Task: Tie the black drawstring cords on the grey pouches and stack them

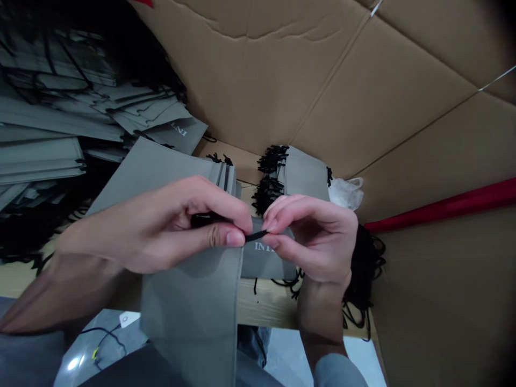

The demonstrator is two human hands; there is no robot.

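Observation:
My left hand (177,228) is closed in a pinch at the edge of a flat grey bag (193,306), which hangs down over the table's front edge. Between the two hands runs a short piece of black cord (255,236) at the bag's edge. Thumb and fingertips of my right hand (312,234) pinch the cord's other end. Just behind the hands lies another grey piece with white lettering (264,263), partly covered by my fingers. How the cord joins the bag is hidden under my left fingers.
Heaped grey bags with black cords (60,118) fill the left side. A stack of grey bags (306,169) and clear plastic (346,193) stand at the back. Black cords (363,269) hang at the right. Cardboard walls (274,80) and a red strip (443,204) bound the table.

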